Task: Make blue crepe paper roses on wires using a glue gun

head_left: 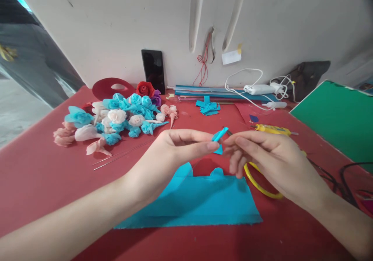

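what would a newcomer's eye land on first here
Probably the heap of blue, white and pink artificial flowers at left on the red table. Next, near the centre, the left hand pinching a small blue strip, the right hand close beside it. The green board at right may also stand out.

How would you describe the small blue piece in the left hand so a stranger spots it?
On the red table, find the wide blue sheet. Above it in the picture, the left hand pinches the small blue piece. Unlike the sheet and the blue strips farther back, it is held, not lying on the table.
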{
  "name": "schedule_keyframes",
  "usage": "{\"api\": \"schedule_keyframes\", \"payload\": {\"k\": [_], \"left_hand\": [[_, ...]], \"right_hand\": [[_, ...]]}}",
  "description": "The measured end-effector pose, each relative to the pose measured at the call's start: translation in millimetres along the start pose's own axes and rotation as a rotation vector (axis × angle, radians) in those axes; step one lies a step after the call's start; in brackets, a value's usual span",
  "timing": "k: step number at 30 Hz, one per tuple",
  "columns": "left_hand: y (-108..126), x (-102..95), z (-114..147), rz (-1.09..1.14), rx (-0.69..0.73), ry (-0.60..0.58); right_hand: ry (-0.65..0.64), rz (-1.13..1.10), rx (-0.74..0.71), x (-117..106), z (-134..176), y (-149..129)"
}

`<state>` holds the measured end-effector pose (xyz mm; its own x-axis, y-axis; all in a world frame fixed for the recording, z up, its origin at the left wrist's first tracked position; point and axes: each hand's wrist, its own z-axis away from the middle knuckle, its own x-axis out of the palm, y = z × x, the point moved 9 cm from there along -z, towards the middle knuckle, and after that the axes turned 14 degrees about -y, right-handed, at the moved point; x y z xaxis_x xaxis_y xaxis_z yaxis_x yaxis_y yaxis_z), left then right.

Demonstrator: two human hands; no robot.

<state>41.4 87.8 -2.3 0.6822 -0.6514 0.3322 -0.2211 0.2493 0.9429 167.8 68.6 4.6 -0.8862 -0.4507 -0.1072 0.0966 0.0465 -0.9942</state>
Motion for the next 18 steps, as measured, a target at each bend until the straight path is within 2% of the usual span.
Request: {"api": "schedule_keyframes", "payload": {"k": [8,18], "left_hand": [[0.3,3.8,-0.5,0.016,0.010,-0.034],[-2.5,6.4,-0.9,0.048,0.003,-0.056]], "right_hand": [[-0.093,-0.239,0.021,7.3,-6.2,8.9],[-0.039,-0.377,0.000,-1.8,-11.7,10.6]]}}
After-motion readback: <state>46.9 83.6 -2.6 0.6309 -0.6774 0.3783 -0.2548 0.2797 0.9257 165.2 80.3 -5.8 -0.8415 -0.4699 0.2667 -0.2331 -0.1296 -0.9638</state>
